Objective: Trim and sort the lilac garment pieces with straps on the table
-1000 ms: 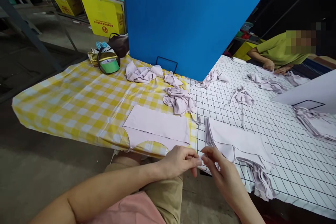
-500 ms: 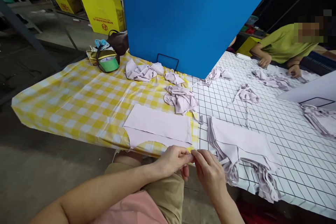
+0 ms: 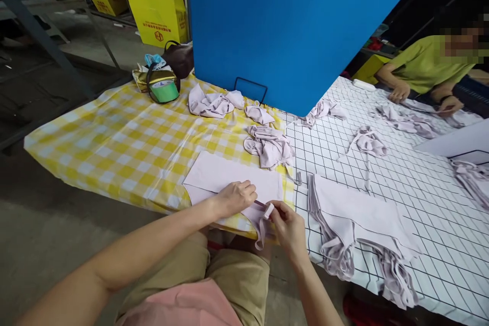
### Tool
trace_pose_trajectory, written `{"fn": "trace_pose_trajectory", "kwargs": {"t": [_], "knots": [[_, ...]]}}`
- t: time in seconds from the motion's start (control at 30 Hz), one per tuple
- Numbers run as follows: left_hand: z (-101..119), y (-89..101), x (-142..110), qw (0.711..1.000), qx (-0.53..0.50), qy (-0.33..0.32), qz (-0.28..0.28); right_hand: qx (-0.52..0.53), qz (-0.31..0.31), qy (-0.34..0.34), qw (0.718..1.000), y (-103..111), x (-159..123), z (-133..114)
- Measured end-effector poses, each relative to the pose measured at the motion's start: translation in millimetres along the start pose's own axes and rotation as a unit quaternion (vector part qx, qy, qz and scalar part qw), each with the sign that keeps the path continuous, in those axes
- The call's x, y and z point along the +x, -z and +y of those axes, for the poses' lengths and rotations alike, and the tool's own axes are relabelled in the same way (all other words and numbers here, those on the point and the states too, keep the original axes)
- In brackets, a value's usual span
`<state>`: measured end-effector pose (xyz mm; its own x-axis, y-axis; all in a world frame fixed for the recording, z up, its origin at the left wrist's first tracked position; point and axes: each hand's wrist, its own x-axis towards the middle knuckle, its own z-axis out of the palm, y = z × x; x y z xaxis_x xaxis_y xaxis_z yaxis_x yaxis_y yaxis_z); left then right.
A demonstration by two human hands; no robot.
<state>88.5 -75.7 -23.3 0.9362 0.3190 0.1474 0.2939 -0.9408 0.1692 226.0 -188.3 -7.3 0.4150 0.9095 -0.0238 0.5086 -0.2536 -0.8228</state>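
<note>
Our right hand (image 3: 288, 224) has its grip closed on a small white piece (image 3: 269, 211). Our left hand (image 3: 237, 197) is curled over the flat, pale purple cloth (image 3: 229, 167), and we cannot tell if its grip pinches anything. That cloth lies on the yellow checked side of the surface (image 3: 114, 147), near the front edge. We see a thin strap (image 3: 261, 234) hanging beside our right hand. On the white side, we see a neat stack of cloth (image 3: 367, 209).
</note>
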Motion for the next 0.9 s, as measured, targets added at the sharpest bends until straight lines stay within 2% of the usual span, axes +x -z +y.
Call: {"fn": "trace_pose_trajectory", "kwargs": {"t": [0.13,0.27,0.57,0.9], "knots": [[-5,-6.3,4,0.990,-0.115,0.075,0.026,-0.042,-0.013,0.048,0.998,-6,13,-4],[-8,-10.5,8,0.977,-0.174,0.115,0.030,-0.079,-0.022,0.048,0.995,-12,21,-6],[-10,-7.9,10,0.977,-0.183,0.111,0.015,-0.125,-0.015,0.065,0.990,-13,27,-4],[-12,-9.3,11,0.978,-0.184,0.100,0.022,-0.211,0.001,0.154,0.965,-16,28,-5]]}}
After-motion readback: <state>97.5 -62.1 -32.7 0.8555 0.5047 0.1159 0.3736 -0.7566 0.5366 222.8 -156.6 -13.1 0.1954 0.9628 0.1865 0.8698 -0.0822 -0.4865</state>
